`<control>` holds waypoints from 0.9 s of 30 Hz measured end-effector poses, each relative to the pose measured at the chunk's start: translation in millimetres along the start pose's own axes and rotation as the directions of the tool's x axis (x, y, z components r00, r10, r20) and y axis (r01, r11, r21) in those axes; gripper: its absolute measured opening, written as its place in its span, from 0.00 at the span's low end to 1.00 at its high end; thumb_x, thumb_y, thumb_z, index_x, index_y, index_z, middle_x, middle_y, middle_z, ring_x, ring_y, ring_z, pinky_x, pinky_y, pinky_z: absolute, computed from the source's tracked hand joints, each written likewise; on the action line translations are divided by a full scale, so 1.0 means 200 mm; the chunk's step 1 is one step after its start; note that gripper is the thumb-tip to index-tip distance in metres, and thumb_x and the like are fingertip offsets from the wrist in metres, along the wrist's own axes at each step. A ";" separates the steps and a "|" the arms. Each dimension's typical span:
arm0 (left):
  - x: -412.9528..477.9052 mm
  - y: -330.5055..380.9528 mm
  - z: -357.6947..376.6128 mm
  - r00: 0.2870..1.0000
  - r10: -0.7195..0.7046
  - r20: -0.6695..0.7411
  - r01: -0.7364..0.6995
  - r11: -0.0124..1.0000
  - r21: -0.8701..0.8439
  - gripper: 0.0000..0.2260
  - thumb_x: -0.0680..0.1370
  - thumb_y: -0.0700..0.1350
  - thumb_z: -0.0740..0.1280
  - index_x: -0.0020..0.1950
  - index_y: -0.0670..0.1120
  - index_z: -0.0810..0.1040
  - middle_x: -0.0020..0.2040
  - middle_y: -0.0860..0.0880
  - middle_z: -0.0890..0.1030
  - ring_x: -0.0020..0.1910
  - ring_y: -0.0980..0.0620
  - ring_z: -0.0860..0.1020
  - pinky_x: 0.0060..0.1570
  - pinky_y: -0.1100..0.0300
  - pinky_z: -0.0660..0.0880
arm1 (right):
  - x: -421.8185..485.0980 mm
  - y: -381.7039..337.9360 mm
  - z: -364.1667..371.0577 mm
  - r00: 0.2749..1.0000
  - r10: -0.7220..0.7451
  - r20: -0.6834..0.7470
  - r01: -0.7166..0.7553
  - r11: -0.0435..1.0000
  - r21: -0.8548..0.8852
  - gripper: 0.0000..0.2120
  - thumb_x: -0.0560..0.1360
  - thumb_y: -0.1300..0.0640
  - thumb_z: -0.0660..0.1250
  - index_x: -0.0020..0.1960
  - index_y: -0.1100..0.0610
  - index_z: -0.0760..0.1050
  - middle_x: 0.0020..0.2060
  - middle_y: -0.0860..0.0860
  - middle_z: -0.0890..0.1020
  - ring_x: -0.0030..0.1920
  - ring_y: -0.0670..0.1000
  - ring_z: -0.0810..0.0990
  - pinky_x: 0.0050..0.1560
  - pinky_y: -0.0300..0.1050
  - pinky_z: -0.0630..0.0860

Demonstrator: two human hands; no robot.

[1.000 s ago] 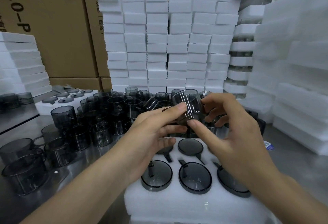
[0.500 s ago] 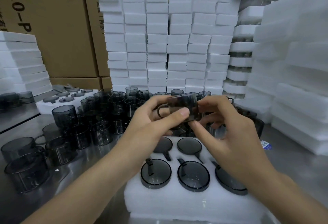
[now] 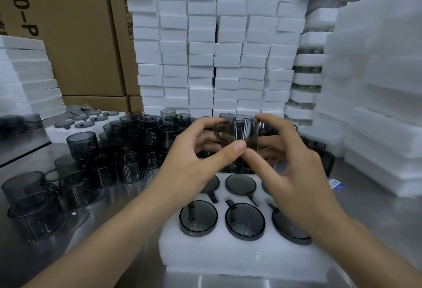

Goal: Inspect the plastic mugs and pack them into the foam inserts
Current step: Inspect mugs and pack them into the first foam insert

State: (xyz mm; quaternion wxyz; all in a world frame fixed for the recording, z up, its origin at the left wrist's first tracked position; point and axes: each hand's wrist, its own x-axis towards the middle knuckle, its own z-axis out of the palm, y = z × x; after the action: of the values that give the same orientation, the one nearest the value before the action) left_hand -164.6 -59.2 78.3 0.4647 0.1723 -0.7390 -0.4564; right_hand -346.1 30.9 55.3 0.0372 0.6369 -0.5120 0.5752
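Note:
A smoky transparent plastic mug [image 3: 239, 131] is held up between both hands above the foam insert [image 3: 239, 255], its handle toward the left. My left hand [image 3: 194, 162] pinches it with thumb below and fingers at the handle side. My right hand [image 3: 294, 169] grips its right side, index finger on the rim and thumb below. Several mugs sit upside down in the insert's holes, such as one [image 3: 198, 220] at the front left. A crowd of loose mugs [image 3: 127, 150] stands on the steel table at the left.
Stacks of white foam blocks [image 3: 205, 48] rise behind the mugs, with more foam sheets [image 3: 379, 105] at the right and left. Cardboard boxes [image 3: 75, 36] stand at the back left. Another foam insert [image 3: 68, 128] with packed mugs lies at the far left.
Both hands turned the mug: it went from tilted to level with its handle to the left, and it sits slightly higher between my fingers now.

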 end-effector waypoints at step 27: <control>0.00 -0.07 -0.05 0.859 0.499 0.117 -0.434 0.588 0.682 0.28 0.78 0.45 0.78 0.77 0.52 0.76 0.69 0.58 0.77 0.70 0.55 0.74 0.67 0.61 0.72 | 0.03 0.03 -0.02 0.976 -0.214 0.044 0.212 0.882 -0.420 0.27 0.78 0.49 0.72 0.75 0.50 0.73 0.66 0.43 0.78 0.67 0.47 0.75 0.70 0.37 0.68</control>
State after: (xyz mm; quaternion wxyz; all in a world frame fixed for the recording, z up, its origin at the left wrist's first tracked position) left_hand -158.2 -72.3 68.7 0.5014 0.1517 -0.8518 -0.0031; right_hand -353.0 27.1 57.5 0.2381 0.6649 -0.5511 0.4445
